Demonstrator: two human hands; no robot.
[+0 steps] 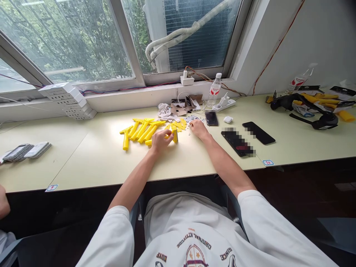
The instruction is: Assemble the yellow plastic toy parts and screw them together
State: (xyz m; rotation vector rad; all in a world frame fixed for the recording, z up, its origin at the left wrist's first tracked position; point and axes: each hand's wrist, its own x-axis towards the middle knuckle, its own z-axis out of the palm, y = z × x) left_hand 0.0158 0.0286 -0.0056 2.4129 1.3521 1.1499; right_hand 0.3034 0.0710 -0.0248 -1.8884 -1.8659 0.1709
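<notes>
My left hand (161, 140) is closed around a yellow scraper (175, 135), whose head with a grey edge points to the right. The scraper's handle sticks out partly behind the fingers. Just to the right, my right hand (198, 129) rests at the table with its fingertips together beside small scattered bits, probably screws. Whatever those fingers hold is too small to make out. Several yellow scraper handles (141, 129) lie in a row left of my left hand. Flat yellow pieces (180, 125) lie between and behind the two hands.
Behind the hands lie a white cloth (167, 112) and opened cardboard boxes (179, 107). A water bottle (214, 91) stands by a power strip (224, 104). Phones (258, 132) and an earbud case (228, 119) lie to the right. Stacked white boxes (68, 101) lean at the window.
</notes>
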